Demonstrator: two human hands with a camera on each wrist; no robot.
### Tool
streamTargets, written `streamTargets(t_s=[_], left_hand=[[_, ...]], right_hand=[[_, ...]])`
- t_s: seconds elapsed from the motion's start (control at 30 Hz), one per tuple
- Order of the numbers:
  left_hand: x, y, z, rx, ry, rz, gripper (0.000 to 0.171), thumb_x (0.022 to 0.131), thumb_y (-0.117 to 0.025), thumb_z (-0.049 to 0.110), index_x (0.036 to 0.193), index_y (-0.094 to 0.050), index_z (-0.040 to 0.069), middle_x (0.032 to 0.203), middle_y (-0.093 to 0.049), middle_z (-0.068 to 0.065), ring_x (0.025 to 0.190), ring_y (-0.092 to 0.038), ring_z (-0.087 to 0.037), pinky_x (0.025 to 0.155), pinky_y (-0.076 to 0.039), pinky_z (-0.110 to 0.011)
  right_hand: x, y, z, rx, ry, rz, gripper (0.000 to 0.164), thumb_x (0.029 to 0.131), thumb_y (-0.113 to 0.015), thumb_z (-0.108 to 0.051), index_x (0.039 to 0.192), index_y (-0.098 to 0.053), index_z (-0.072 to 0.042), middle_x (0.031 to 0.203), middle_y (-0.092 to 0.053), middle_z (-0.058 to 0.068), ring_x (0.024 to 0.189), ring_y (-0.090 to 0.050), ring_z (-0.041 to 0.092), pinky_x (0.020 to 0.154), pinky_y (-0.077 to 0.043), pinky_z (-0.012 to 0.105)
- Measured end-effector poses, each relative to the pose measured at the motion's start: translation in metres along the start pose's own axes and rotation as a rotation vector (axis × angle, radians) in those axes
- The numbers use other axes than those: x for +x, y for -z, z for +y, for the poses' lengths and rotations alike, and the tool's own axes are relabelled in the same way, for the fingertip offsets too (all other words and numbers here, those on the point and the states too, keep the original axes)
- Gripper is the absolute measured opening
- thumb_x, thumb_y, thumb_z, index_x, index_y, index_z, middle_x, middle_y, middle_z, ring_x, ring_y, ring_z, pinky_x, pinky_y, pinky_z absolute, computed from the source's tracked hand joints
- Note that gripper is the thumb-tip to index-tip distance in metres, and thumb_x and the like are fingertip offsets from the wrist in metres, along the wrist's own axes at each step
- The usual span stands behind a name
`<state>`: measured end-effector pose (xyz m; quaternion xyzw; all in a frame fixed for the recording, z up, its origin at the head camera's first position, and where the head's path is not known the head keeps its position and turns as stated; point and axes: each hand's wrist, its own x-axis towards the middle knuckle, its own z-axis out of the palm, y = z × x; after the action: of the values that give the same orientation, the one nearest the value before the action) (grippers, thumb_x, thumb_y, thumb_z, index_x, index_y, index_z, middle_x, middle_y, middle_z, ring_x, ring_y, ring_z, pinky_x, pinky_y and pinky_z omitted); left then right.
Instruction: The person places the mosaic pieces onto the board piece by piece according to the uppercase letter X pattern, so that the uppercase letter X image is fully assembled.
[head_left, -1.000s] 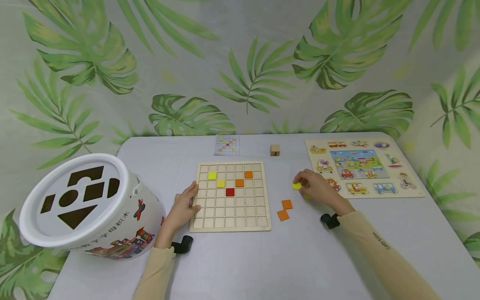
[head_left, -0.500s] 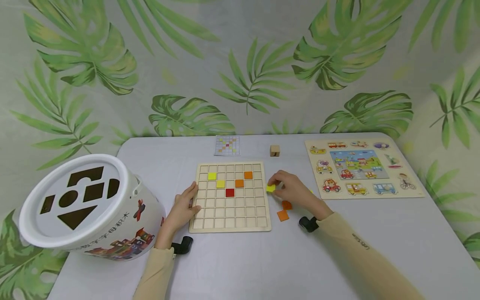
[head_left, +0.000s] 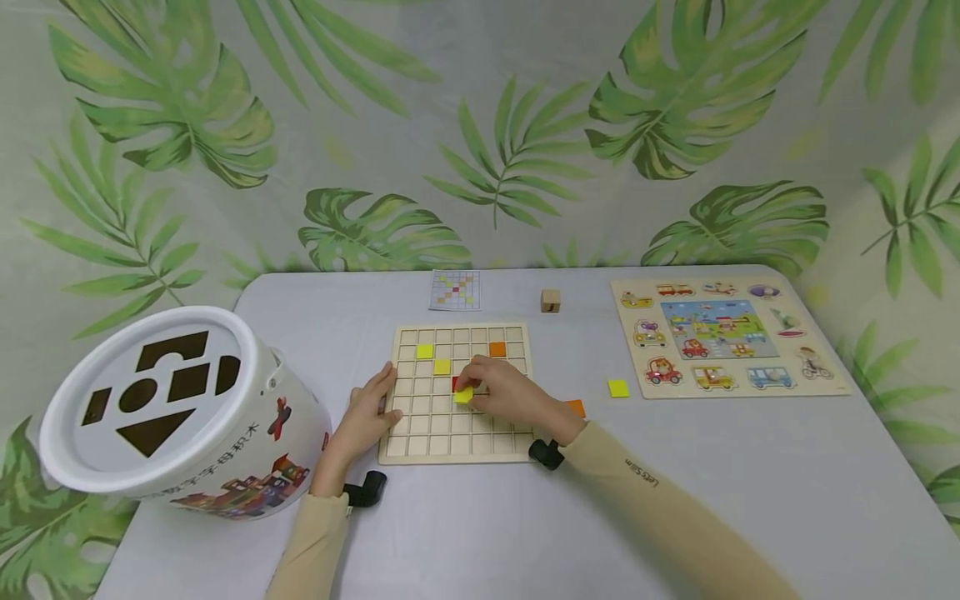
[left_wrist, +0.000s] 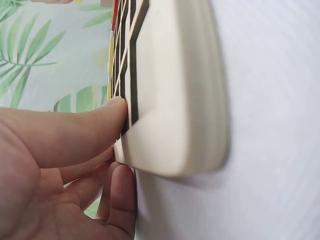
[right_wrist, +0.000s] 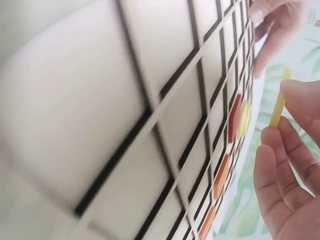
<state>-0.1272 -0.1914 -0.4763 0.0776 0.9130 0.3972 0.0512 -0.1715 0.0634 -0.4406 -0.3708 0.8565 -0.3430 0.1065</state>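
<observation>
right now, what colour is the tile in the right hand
Yellow; the tile shows best from the right wrist

From where I stand, the grid board (head_left: pixel 423 427) lies mid-bench (head_left: pixel 465 533), tiles (head_left: pixel 425 352) in several cells. The tub (head_left: pixel 281 396) stands to its left. Behind it lies the card (head_left: pixel 455 290), the cube (head_left: pixel 551 301) right of that. The puzzle board (head_left: pixel 723 325) is at far right, one loose tile (head_left: pixel 618 388) just left of it. The right hand (head_left: pixel 513 396) is over the grid board, a held tile (head_left: pixel 464 396) between its fingers (right_wrist: pixel 267 170).
</observation>
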Motion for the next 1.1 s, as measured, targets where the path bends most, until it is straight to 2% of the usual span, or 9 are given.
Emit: streamTargets(t_s=[0.2,0.4,0.67,0.83,1.1], left_hand=[[0.0,0.0,0.001,0.005,0.008,-0.007,0.068,0.084,-0.064,-0.006,0.143,-0.031,-0.011,0.154,-0.022,-0.021,0.103,-0.033,-0.033,0.081,-0.032,-0.037],[-0.001,0.001,0.0,0.013,-0.002,-0.007,0.068,0.084,-0.064,-0.006,0.142,-0.03,-0.013,0.153,-0.022,-0.023,0.11,-0.033,-0.036,0.085,-0.031,-0.041],[0.0,0.001,-0.002,0.01,-0.01,-0.014,0.068,0.084,-0.064,-0.006,0.142,-0.029,-0.013,0.153,-0.021,-0.023,0.114,-0.032,-0.037,0.087,-0.029,-0.044],[0.0,0.001,-0.002,0.001,-0.014,-0.003,0.068,0.084,-0.064,-0.007,0.142,-0.03,-0.014,0.153,-0.022,-0.024,0.112,-0.033,-0.037,0.087,-0.029,-0.043],[0.0,0.0,-0.001,0.001,-0.008,-0.002,0.068,0.084,-0.064,-0.006,0.142,-0.031,-0.013,0.153,-0.022,-0.022,0.107,-0.033,-0.035,0.086,-0.03,-0.041]], right_hand=[[-0.004,0.003,0.0,0.02,-0.039,0.01,0.02,0.082,-0.068,0.001,0.1,-0.068,-0.007,0.098,-0.06,0.0,0.092,-0.054,0.018,0.08,-0.045,0.03],[-0.019,0.011,0.014,0.025,-0.11,0.028,0.021,0.082,-0.07,0.0,0.101,-0.066,-0.007,0.099,-0.059,-0.001,0.094,-0.054,0.019,0.083,-0.045,0.033],[-0.036,0.016,0.03,0.008,-0.136,0.032,0.021,0.082,-0.069,-0.001,0.101,-0.067,-0.007,0.099,-0.059,-0.001,0.09,-0.053,0.018,0.08,-0.046,0.031],[-0.053,0.026,0.043,0.026,-0.183,0.062,0.025,0.081,-0.068,0.003,0.104,-0.067,-0.006,0.1,-0.058,0.0,0.089,-0.052,0.019,0.075,-0.046,0.03],[-0.08,0.042,0.069,-0.029,-0.242,0.086,0.025,0.079,-0.065,0.004,0.102,-0.067,-0.005,0.094,-0.056,0.002,0.084,-0.05,0.019,0.073,-0.045,0.032]])
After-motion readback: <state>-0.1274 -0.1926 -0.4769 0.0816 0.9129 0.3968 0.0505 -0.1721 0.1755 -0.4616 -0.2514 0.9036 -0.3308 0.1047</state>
